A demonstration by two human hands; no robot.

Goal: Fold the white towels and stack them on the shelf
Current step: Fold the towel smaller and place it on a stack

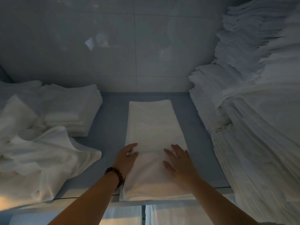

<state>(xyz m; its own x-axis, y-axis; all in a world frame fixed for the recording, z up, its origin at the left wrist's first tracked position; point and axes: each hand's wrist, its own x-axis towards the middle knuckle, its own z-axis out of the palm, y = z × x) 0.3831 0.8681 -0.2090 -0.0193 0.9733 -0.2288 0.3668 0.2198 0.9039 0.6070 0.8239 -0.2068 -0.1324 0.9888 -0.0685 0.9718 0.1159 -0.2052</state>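
A long white towel (151, 127), folded into a narrow strip, lies lengthwise on the grey shelf (112, 120), its near end at the shelf's front edge. My left hand (125, 157), with a dark bead bracelet at the wrist, curls over the towel's left edge, thumb on top. Flat on the towel's near right part lies my right hand (180, 163), fingers spread. A cross fold runs between the two hands.
A low stack of folded towels (73, 109) sits at the back left, with crumpled unfolded towels (40, 156) in front of it. A tall stack of folded towels (253, 111) fills the right side. A tiled wall (113, 46) closes the back.
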